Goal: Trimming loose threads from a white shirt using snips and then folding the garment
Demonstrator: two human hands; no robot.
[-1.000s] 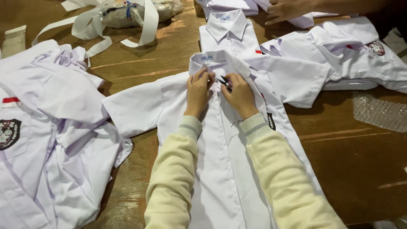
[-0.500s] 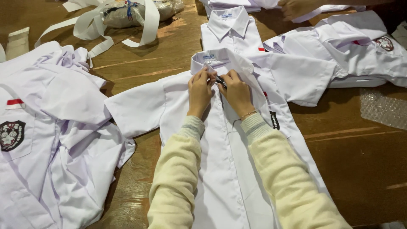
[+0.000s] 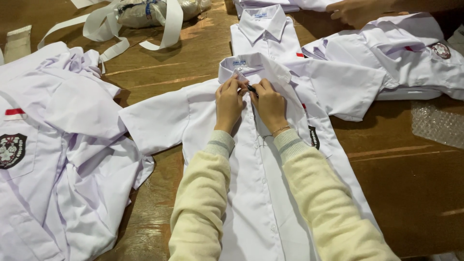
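Co-worker's hand (image 3: pixel 355 10) now further into view at top edge

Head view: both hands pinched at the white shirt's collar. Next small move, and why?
Probably finish closing the top of the placket. The left hand and right hand meet just under the collar of the flat white shirt, pinching a small dark object I can't identify. Below them the front lies flat, so only this spot looks unfinished.
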